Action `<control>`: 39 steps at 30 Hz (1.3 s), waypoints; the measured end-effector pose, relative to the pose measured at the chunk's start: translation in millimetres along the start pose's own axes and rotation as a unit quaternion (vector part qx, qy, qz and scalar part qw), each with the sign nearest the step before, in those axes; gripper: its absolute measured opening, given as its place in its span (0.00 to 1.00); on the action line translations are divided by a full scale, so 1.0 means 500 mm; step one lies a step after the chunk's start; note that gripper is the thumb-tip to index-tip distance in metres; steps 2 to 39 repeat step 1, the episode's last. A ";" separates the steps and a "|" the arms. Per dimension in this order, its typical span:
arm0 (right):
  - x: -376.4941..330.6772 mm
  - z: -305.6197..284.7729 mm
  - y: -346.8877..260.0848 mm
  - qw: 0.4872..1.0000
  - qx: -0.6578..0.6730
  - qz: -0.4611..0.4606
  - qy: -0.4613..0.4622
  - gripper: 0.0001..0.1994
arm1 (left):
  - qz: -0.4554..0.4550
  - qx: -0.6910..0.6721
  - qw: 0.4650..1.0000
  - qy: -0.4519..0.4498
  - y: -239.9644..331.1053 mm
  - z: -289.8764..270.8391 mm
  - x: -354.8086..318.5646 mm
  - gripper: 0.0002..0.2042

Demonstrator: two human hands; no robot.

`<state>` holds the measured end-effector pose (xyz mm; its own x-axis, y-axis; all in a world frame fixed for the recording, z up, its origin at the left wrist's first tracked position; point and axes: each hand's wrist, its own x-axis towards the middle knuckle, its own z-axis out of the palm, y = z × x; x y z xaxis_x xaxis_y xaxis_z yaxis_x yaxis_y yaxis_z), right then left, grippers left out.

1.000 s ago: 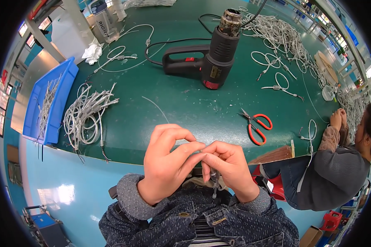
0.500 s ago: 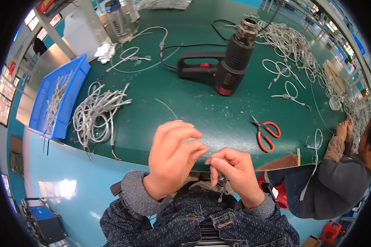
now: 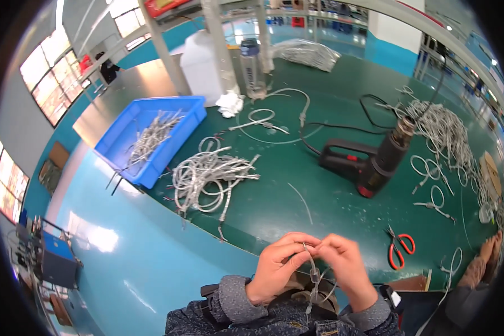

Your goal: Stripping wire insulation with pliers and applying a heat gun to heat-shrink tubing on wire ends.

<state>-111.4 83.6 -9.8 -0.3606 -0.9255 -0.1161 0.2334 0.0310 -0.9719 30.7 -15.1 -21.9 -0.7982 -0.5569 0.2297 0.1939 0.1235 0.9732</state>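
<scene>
Just over the near edge of the green table (image 3: 297, 207), a thin grey cable (image 3: 313, 274) hangs between both hands, its loose end drooping toward the lap. It looks light, limp and springy, best gripped close to the worked end. The left hand (image 3: 277, 266) and right hand (image 3: 344, 266) pinch it with fingertips pressed together. Red-handled scissors (image 3: 400, 249) lie near the right hand, and a cable bundle (image 3: 210, 176) farther left.

The fingertips of the left hand (image 3: 278, 266) and right hand (image 3: 346, 269) are covering the top of the thin cable (image 3: 314, 277), so the grip itself isn't showing. A co-worker's hand (image 3: 483, 263) is getting cut off at the right rim.
</scene>
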 end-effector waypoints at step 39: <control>0.019 -0.022 -0.014 0.987 -0.145 -0.068 -0.014 0.07 | -0.024 -0.027 0.999 -0.001 0.001 -0.012 -0.007 0.16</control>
